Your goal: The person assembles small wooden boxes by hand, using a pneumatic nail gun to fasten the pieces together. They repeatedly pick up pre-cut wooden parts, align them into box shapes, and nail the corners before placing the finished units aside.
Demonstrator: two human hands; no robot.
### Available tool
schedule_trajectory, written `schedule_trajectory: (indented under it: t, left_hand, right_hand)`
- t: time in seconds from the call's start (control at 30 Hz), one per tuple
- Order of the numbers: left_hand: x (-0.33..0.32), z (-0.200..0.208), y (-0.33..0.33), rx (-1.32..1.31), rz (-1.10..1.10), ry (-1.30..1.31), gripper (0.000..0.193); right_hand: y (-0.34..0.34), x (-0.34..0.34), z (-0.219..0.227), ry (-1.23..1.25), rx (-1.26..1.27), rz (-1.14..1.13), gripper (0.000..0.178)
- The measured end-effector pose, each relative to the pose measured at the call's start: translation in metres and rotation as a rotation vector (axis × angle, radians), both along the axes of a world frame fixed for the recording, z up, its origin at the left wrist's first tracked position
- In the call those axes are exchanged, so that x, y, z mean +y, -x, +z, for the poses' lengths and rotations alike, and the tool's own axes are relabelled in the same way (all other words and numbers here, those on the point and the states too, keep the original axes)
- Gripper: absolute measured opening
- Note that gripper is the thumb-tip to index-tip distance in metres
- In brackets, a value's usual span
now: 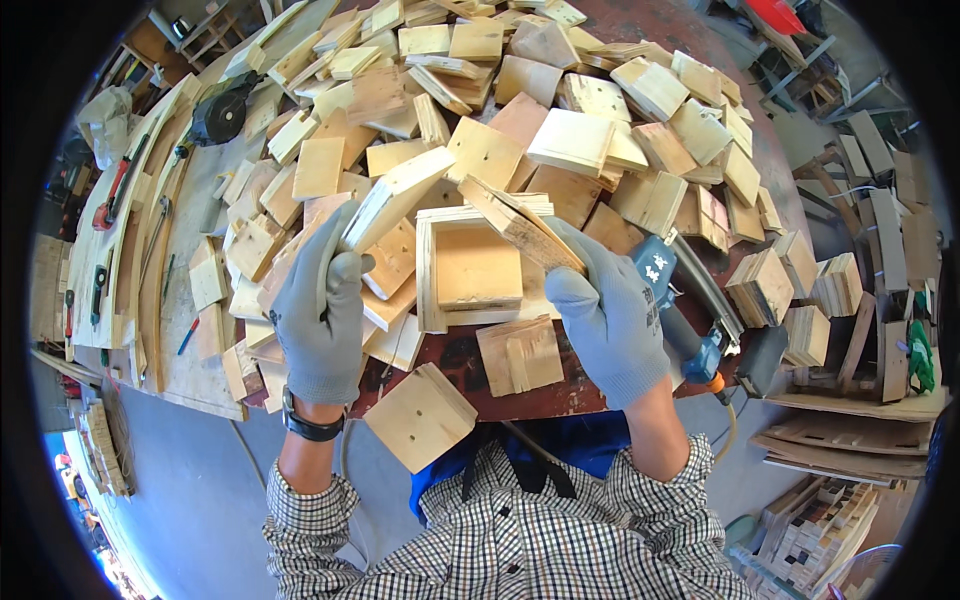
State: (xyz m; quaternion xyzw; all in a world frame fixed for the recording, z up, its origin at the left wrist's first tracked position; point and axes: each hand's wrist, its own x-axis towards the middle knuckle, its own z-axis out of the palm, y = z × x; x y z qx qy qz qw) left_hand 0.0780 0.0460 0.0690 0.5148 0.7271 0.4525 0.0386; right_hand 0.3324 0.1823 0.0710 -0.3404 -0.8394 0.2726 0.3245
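My left hand (318, 315), in a grey work glove, is closed on a thick plywood block (400, 196), held tilted with its layered edge showing. In my right hand (612, 318), also gloved, a flat wooden piece (520, 226) slants up to the left. Between the hands is a small open-sided plywood box (427, 275); the right-hand piece overlaps its upper right side, and whether they touch I cannot tell. Close to my right hand lies a blue pneumatic nail gun (672, 300). A grooved wood block (520, 357) sits just below the box.
Loose wooden blocks (480, 150) heap across the red table (450, 365). One block (422, 415) overhangs its near edge. Left are a black-cased tool (222, 108), a red-handled tool (110, 205) and long curved boards (160, 290). Stacked boards (850, 440) stand right.
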Motion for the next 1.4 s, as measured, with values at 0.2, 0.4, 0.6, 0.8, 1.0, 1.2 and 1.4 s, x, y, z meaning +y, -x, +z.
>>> schedule_trajectory:
  t: [0.2,0.4,0.6,0.8,1.0,1.2,1.4]
  left_hand:
    - [0.011,-0.007,-0.008,0.271,-0.138,-0.132,0.038]
    - [0.017,-0.013,-0.009,0.335,-0.185,-0.162,0.040]
    - [0.015,-0.011,-0.010,0.282,-0.176,-0.109,0.043]
    - [0.014,-0.005,-0.015,0.509,-0.186,-0.025,0.045]
    - [0.022,-0.001,-0.032,0.724,-0.295,0.080,0.046]
    - [0.027,-0.018,-0.032,0.765,-0.327,0.081,0.046]
    - [0.026,-0.018,-0.032,0.810,-0.334,0.097,0.044]
  right_hand:
    - [-0.014,0.002,0.009,0.158,0.055,0.051,0.057]
    - [-0.029,-0.002,0.008,0.103,0.047,-0.019,0.055]
    - [-0.039,-0.001,0.008,-0.054,0.006,-0.029,0.058]
    - [-0.041,-0.004,0.010,-0.004,-0.004,-0.034,0.062]
    - [-0.044,-0.007,0.008,-0.107,0.051,-0.018,0.068]
    - [-0.043,-0.006,0.007,-0.299,-0.025,-0.022,0.074]
    - [-0.041,-0.001,-0.001,-0.409,-0.034,-0.014,0.077]
